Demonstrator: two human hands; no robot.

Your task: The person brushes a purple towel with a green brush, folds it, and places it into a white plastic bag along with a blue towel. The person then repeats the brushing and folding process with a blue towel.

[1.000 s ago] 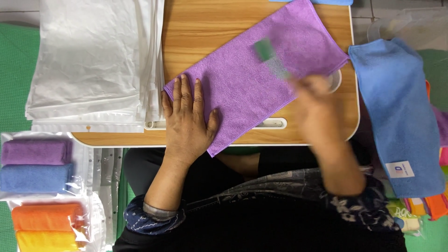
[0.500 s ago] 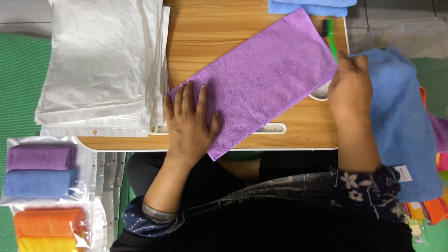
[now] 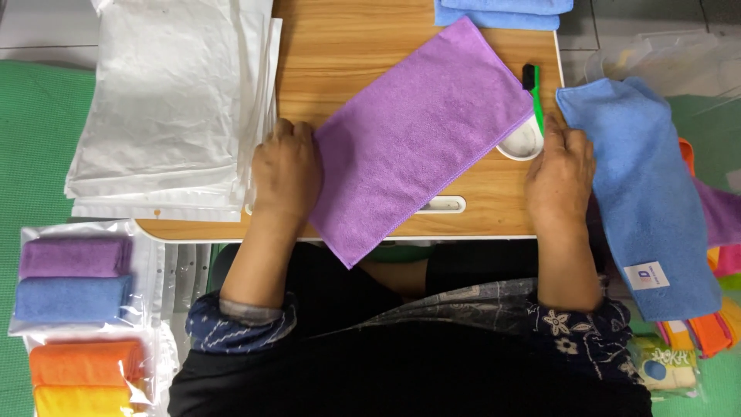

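Observation:
A purple cloth [image 3: 417, 135] lies folded and slanted across the small wooden table [image 3: 363, 38]. My left hand [image 3: 285, 174] rests flat at the cloth's left edge, beside a stack of clear plastic bags [image 3: 170, 108]. Over at the table's right edge my right hand [image 3: 559, 174] touches the edge of a blue cloth [image 3: 641, 185] that hangs down there. A green and black brush [image 3: 532, 89] lies just above that hand, next to a white recess [image 3: 521, 143] in the table.
More blue cloths [image 3: 502, 11] sit at the table's far edge. Bagged purple, blue, orange and yellow cloths [image 3: 73, 309] lie on the green mat at lower left. Orange and pink cloths [image 3: 714, 324] pile up at the right.
My right hand carried the green brush off the purple cloth, set it by the table's right edge, and dropped to the blue cloth. My left hand slid off the purple cloth to its left edge.

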